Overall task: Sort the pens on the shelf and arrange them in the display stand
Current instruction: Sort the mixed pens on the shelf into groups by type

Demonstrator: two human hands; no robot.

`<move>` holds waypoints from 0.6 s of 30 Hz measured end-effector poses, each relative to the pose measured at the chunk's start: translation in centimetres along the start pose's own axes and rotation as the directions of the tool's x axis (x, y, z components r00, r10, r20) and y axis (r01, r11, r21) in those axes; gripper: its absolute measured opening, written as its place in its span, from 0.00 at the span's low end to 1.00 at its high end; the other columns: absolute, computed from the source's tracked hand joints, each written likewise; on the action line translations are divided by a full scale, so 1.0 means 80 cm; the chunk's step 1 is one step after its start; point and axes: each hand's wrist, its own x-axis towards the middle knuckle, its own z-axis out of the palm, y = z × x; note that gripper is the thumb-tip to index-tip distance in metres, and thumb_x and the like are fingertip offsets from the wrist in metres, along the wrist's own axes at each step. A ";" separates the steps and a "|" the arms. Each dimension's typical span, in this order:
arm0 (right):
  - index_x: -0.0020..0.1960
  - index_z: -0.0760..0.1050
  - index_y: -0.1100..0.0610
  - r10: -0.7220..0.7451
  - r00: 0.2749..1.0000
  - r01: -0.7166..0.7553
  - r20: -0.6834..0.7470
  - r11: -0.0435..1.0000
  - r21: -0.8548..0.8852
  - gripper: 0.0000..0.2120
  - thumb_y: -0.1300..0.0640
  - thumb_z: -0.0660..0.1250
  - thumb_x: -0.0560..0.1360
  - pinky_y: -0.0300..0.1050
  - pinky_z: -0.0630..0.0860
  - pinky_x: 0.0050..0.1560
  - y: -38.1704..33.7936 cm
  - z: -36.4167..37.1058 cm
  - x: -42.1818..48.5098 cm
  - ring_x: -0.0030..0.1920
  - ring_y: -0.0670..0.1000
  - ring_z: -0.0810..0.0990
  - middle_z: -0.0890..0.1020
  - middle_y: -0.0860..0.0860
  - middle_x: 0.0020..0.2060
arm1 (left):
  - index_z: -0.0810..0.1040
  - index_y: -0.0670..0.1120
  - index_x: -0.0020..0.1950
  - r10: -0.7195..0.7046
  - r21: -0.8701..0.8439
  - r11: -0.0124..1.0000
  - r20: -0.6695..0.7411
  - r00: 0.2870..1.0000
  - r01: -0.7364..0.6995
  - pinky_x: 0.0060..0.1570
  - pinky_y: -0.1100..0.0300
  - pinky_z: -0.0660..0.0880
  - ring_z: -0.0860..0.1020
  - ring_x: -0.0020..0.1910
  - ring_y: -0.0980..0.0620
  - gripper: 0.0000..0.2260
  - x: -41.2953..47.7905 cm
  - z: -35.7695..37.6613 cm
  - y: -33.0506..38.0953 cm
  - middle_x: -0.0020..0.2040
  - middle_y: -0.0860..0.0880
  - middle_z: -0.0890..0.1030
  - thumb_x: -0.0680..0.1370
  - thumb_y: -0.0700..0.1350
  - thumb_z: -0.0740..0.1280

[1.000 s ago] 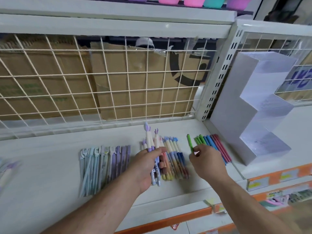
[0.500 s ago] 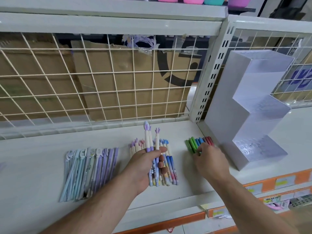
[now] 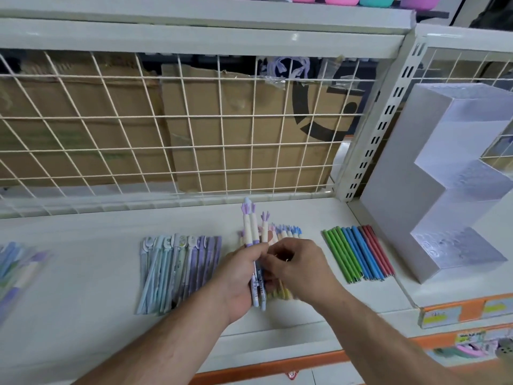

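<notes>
The shelf [image 3: 83, 287] is seen to carry every pen in view, and the white stepped display stand [image 3: 416, 195] at its right end is seen with no pen on any of the steps that can be made out, so the arranging part of the task is judged not yet begun. The sorting is judged well advanced, since the pens are laid out in separate flat rows along the shelf. A row of pastel blue and purple pens [image 3: 177, 273] is laid left of centre. A row of slim pens in green, blue and red [image 3: 358, 254] is laid just beside the foot of the stand and is ordered by colour. A blurred heap of pens [image 3: 16, 270] is glimpsed at the far left edge, and whether it is sorted cannot be told. Between the two clear rows a group of cream-barrelled pens with blue and pink tops [image 3: 286, 232] is laid, partly hidden beneath the hands, and it is judged to be the group now being worked on. The left hand [image 3: 236, 282] is clasped round a small bundle of purple-topped pens [image 3: 251, 232], which is held just above that group with the tops pointed toward the back of the shelf. The right hand [image 3: 299, 270] is set against the bundle with its fingers curled, but whether a pen is pinched there cannot be told. This middle group is judged to need finishing first, after which every row remains to be carried across to the stand.
</notes>
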 end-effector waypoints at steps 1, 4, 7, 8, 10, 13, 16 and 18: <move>0.39 0.82 0.56 0.031 0.999 -0.033 0.043 0.999 0.042 0.06 0.56 0.74 0.74 0.43 0.79 0.35 -0.003 0.007 -0.001 0.30 0.46 0.81 0.84 0.49 0.30 | 0.81 0.44 0.53 -0.010 -0.004 1.000 0.004 1.000 0.010 0.29 0.59 0.74 0.77 0.29 0.49 0.08 -0.003 -0.005 0.001 0.36 0.45 0.81 0.81 0.42 0.63; 0.37 0.77 0.60 0.109 0.983 -0.136 0.146 0.973 0.185 0.09 0.60 0.72 0.75 0.44 0.75 0.31 -0.008 0.029 -0.004 0.28 0.51 0.79 0.80 0.52 0.28 | 0.80 0.44 0.56 -0.026 0.003 1.000 0.028 0.999 0.026 0.33 0.56 0.73 0.77 0.32 0.46 0.08 -0.008 -0.028 0.002 0.43 0.42 0.80 0.81 0.42 0.62; 0.38 0.75 0.57 0.152 0.983 -0.166 0.106 0.976 0.141 0.10 0.58 0.70 0.77 0.41 0.71 0.28 -0.007 0.043 0.000 0.26 0.48 0.74 0.77 0.49 0.27 | 0.81 0.41 0.57 -0.001 0.023 1.000 0.016 1.000 0.001 0.41 0.49 0.79 0.80 0.39 0.41 0.10 -0.012 -0.045 0.004 0.47 0.38 0.82 0.81 0.42 0.63; 0.38 0.76 0.57 0.164 0.985 -0.170 0.061 0.979 0.111 0.10 0.56 0.69 0.77 0.39 0.69 0.27 -0.006 0.045 0.004 0.26 0.46 0.73 0.77 0.49 0.27 | 0.82 0.41 0.57 0.028 0.036 0.999 -0.013 1.000 -0.027 0.45 0.47 0.80 0.81 0.42 0.40 0.10 -0.013 -0.050 0.006 0.48 0.38 0.84 0.81 0.42 0.64; 0.41 0.77 0.57 0.164 0.985 -0.162 -0.053 0.986 0.034 0.09 0.54 0.69 0.77 0.39 0.69 0.27 -0.003 0.044 0.013 0.28 0.47 0.74 0.79 0.50 0.30 | 0.83 0.38 0.54 0.082 0.061 0.995 -0.100 0.992 -0.076 0.42 0.50 0.80 0.81 0.37 0.43 0.09 -0.014 -0.057 0.011 0.43 0.40 0.84 0.79 0.41 0.68; 0.43 0.78 0.57 0.121 0.981 -0.139 -0.150 0.984 -0.114 0.07 0.54 0.69 0.76 0.35 0.70 0.26 0.000 0.044 0.023 0.32 0.49 0.76 0.81 0.52 0.35 | 0.82 0.36 0.51 0.086 0.076 0.995 -0.201 0.976 -0.072 0.22 0.63 0.63 0.66 0.24 0.51 0.07 -0.018 -0.069 0.018 0.32 0.45 0.73 0.76 0.37 0.68; 0.45 0.77 0.56 0.114 0.983 -0.141 -0.141 0.970 -0.199 0.07 0.53 0.68 0.78 0.39 0.74 0.27 0.004 0.055 0.027 0.31 0.49 0.77 0.81 0.52 0.35 | 0.81 0.36 0.52 0.061 0.075 0.996 -0.203 0.977 -0.047 0.22 0.66 0.57 0.61 0.22 0.53 0.08 -0.023 -0.076 0.021 0.30 0.47 0.70 0.78 0.37 0.64; 0.46 0.77 0.55 0.108 0.986 -0.140 -0.129 0.952 -0.271 0.07 0.52 0.68 0.78 0.43 0.76 0.33 0.007 0.065 0.030 0.32 0.51 0.78 0.82 0.52 0.35 | 0.79 0.38 0.54 0.048 0.080 0.996 -0.192 0.980 -0.033 0.22 0.66 0.56 0.61 0.22 0.54 0.08 -0.025 -0.078 0.023 0.29 0.48 0.69 0.80 0.40 0.63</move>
